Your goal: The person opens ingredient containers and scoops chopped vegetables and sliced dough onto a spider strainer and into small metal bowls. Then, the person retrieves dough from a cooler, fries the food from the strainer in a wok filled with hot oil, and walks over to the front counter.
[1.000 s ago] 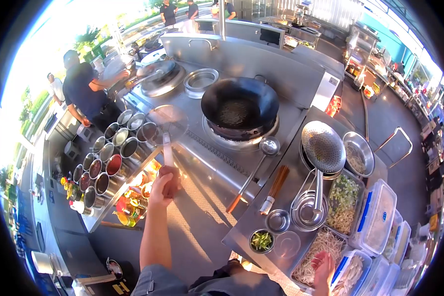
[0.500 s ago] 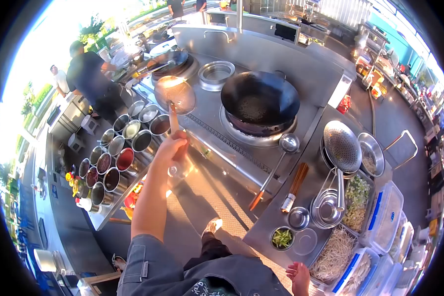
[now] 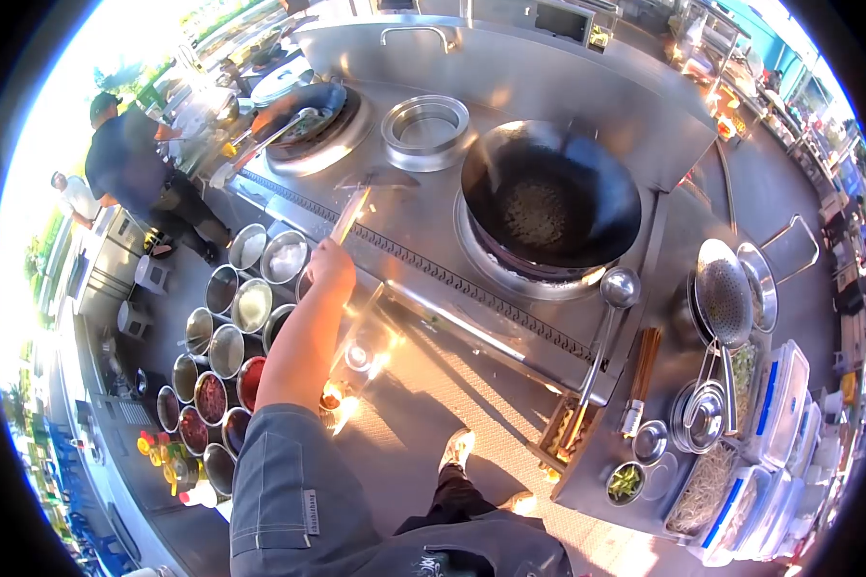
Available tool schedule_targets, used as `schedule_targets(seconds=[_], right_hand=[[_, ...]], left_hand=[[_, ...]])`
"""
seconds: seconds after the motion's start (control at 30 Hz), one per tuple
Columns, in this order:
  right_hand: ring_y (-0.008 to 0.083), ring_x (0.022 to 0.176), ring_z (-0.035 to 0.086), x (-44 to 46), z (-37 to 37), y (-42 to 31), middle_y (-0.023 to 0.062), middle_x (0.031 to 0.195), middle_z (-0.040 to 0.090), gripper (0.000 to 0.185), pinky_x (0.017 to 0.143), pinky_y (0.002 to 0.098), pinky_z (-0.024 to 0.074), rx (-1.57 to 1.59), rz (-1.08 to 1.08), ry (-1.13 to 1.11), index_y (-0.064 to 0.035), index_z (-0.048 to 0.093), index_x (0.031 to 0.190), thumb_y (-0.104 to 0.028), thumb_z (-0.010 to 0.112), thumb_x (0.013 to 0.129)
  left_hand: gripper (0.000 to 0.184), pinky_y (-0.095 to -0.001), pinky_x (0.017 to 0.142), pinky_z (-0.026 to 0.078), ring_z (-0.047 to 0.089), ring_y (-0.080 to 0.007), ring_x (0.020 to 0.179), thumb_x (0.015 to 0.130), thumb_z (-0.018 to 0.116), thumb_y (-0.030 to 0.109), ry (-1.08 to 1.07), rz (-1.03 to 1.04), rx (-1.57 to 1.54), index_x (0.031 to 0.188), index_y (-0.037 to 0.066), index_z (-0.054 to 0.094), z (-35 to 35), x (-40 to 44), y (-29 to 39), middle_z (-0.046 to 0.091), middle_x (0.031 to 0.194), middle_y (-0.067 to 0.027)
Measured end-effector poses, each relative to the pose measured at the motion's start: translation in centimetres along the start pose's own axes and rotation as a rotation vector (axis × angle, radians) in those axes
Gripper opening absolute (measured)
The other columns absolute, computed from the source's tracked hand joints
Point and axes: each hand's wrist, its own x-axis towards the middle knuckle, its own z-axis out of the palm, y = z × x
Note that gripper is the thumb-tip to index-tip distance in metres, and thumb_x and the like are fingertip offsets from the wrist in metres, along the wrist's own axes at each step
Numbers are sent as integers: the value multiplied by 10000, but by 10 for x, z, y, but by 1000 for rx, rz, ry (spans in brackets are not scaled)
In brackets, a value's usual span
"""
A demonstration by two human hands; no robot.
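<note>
My left hand (image 3: 330,269) is stretched forward over the front edge of the stove (image 3: 423,255), closed around the wooden handle of a wide round strainer (image 3: 353,213). The strainer's head is seen nearly edge-on and blurred above the steel top, so its mesh is hard to make out. To its right a black wok (image 3: 601,216) rests on a burner ring, with a little pale residue at its bottom. A steel ring (image 3: 425,127) sits on the stove behind the strainer. My right hand is out of view.
Several steel pots (image 3: 252,306) of sauces and seasonings stand at left. A ladle (image 3: 620,288) leans at the stove's right edge. On the right counter are a perforated skimmer (image 3: 724,293), bean sprouts (image 3: 702,489) and plastic boxes (image 3: 777,404). A co-worker (image 3: 130,159) stands far left.
The strainer has turned from face-on to nearly edge-on in my left hand. My right hand has left the view at the bottom. The camera view has shifted, bringing the wok nearer.
</note>
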Motion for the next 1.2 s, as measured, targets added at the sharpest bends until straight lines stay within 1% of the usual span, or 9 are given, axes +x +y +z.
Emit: schedule_targets(seconds=[0.4, 0.47, 0.53, 0.6, 0.67, 0.8, 0.93, 1.1, 1.2], right_hand=[[254, 782, 636, -23, 23, -12, 138, 934, 640, 326, 648, 386, 528, 155, -58, -5, -27, 531, 1125, -320, 499, 986], [250, 752, 641, -22, 22, -1, 136, 909, 644, 331, 631, 384, 530, 216, -70, -10, -25, 531, 1112, -331, 487, 993], [246, 722, 645, -3, 9, 32, 133, 884, 648, 337, 614, 382, 531, 326, -102, -61, -24, 531, 1099, -341, 476, 999], [242, 692, 650, 2, -1, 59, 131, 858, 652, 346, 597, 381, 532, 524, -117, -173, -22, 531, 1086, -351, 465, 1006], [253, 687, 652, -29, 20, 52, 131, 849, 651, 358, 610, 396, 543, 307, -47, 57, -15, 544, 1078, -360, 507, 990], [195, 689, 634, -71, 31, 25, 109, 829, 648, 329, 635, 330, 543, 345, -73, 140, -17, 592, 969, -335, 511, 986], [172, 694, 628, -48, 5, 59, 96, 837, 646, 318, 643, 316, 542, 347, -104, 148, -8, 608, 981, -317, 532, 981], [155, 772, 635, -56, -60, 67, 98, 907, 657, 307, 710, 291, 542, 379, -429, 128, 7, 601, 1075, -279, 532, 988], [157, 900, 633, -111, -113, 25, 108, 1043, 655, 353, 806, 300, 526, 581, -619, -40, 15, 570, 1193, -275, 513, 1001]], left_hand=[[329, -446, 840, 548, 606, -394, 1058, 885, 584, 271, 46, 221, -137, 1113, 36, 614, -24, 23, -8, 503, 1250, -216], [285, -428, 806, 547, 595, -391, 1079, 869, 593, 214, -120, 79, -775, 1075, 18, 615, -47, -8, -14, 563, 1159, -238], [226, -420, 759, 541, 625, -393, 1015, 842, 609, 160, 160, 371, -637, 1011, 9, 608, -15, 3, -10, 634, 909, -224], [184, -399, 596, 540, 672, -338, 709, 840, 617, 162, 193, 466, -964, 959, 27, 575, -7, -37, 0, 592, 655, -147], [106, -299, 298, 301, 354, -141, 292, 890, 594, 159, -402, 467, -1740, 918, 71, 541, -37, -114, 12, 506, 604, -51], [296, -262, 609, 500, 568, -111, 770, 901, 603, 125, -654, 458, -2258, 1187, 98, 531, -35, -234, 26, 632, 1036, -39], [367, -295, 609, 516, 555, -192, 809, 881, 661, 121, -1044, 959, -2282, 1194, 102, 472, -40, -343, 69, 570, 1128, -138], [458, -320, 551, 512, 545, -202, 800, 831, 724, 134, -1546, 947, -2114, 1216, 154, 475, -66, -522, 139, 515, 1101, -144], [473, -285, 542, 473, 541, -157, 683, 767, 781, 265, -1619, 1014, -1831, 1049, -2, 512, -98, -651, 181, 572, 858, -103]])
